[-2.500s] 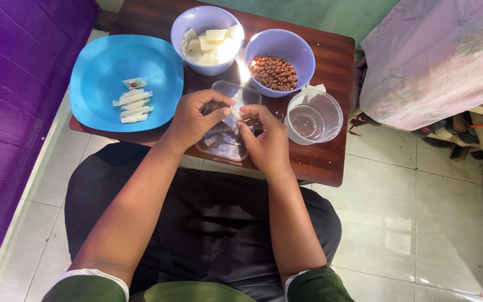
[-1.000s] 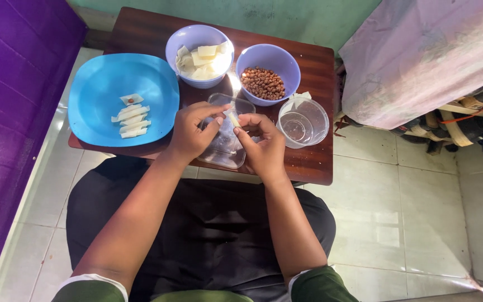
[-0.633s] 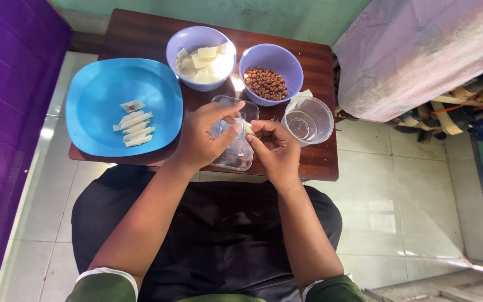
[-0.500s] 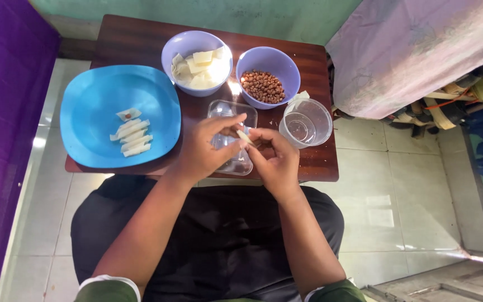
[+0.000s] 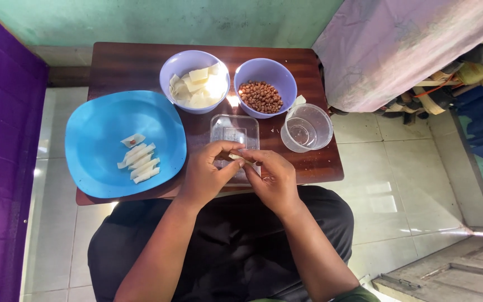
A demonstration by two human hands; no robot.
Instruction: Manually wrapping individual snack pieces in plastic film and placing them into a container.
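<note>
Both hands' grip clamped on small pale dough wrapper (image 5: pixel 235 157): left hand (image 5: pixel 207 176), right hand (image 5: pixel 272 179) pinching opposite ends. Long axis left-right, above clear rectangular plastic container (image 5: pixel 234 130) on dark wooden surface (image 5: pixel 135 67).

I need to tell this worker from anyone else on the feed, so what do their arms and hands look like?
Both forearms are bare from the elbows down. The left hand and right hand wear no gloves, and no rings or watch are visible. A bit of green sleeve shows at the right elbow by the bottom edge. Dark black clothing covers the lap beneath the arms.
</note>
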